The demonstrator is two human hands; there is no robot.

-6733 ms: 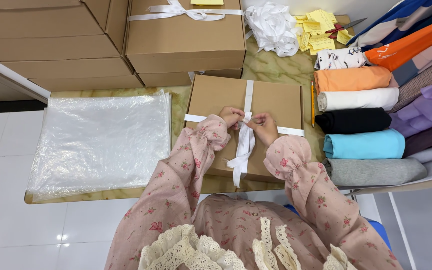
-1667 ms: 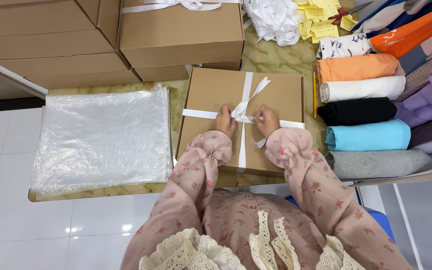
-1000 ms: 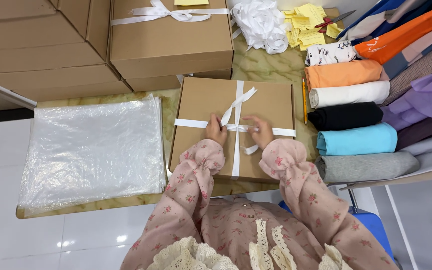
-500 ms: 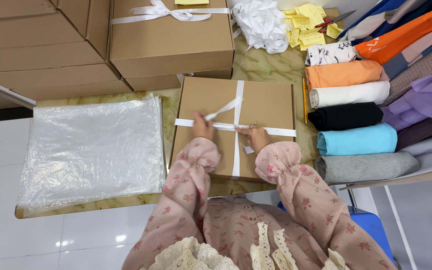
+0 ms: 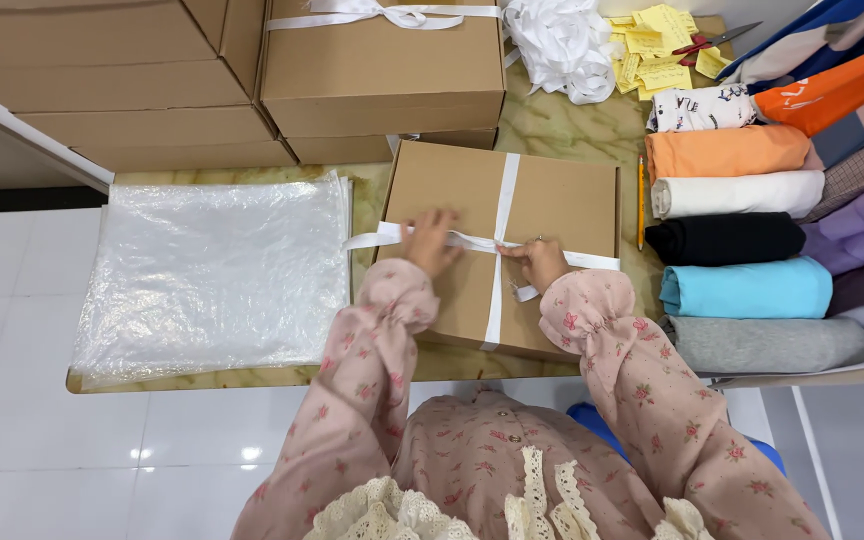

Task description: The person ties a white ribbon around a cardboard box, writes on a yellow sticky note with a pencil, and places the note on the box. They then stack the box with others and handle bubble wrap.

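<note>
A stack of clear plastic bags [image 5: 212, 275] lies at the left of the worktop [image 5: 552, 125]; beside it my left hand [image 5: 430, 240] pinches the white ribbon [image 5: 497, 250] on the flat cardboard box [image 5: 507, 250] in front of me. My right hand [image 5: 537, 263] pins the ribbon's crossing, fingers closed on it. If either grip slackens, I think the crossing could loosen or slide off-centre.

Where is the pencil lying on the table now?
In the head view, the pencil lies on the person's right, in the narrow gap between the cardboard box and the stack of folded clothes.
</note>
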